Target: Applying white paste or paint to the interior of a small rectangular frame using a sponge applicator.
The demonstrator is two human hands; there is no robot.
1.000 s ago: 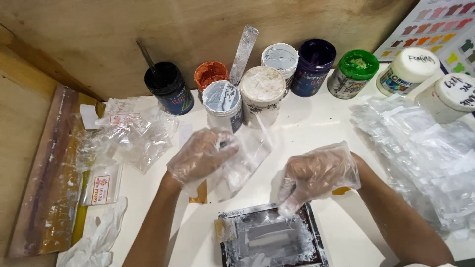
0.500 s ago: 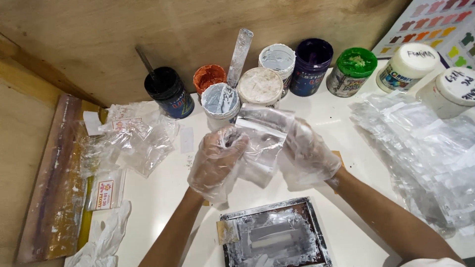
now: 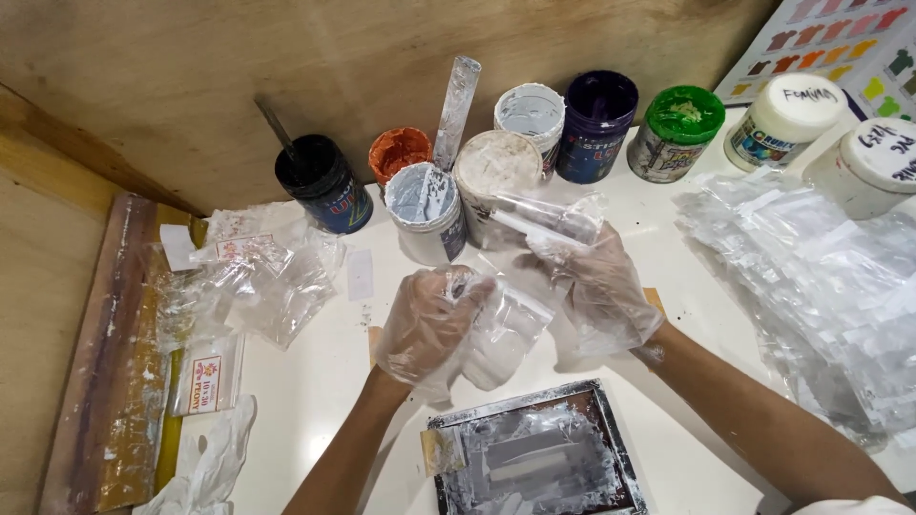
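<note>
Clear plastic bag (image 3: pixel 520 286) pinched by both gloved grips, left hand (image 3: pixel 429 324) & right hand (image 3: pixel 596 291), near paint jars (image 3: pixel 496 167).

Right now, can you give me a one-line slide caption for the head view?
Gloved left hand and right hand hold a clear plastic bag above a small framed screen, paint jars behind.

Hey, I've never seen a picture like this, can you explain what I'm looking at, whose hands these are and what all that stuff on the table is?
This is one view from a camera worn on a person's head, looking down at their own two hands. Both hands wear thin clear plastic gloves. The left hand and the right hand together hold a small clear plastic bag above a white table. Along the back stand open paint jars in black, orange, white, dark blue and green, some with stirring sticks. A pile of clear bags lies to the right, more bags to the left. A small framed printing screen smeared with grey-white paint lies nearest the person.
</note>
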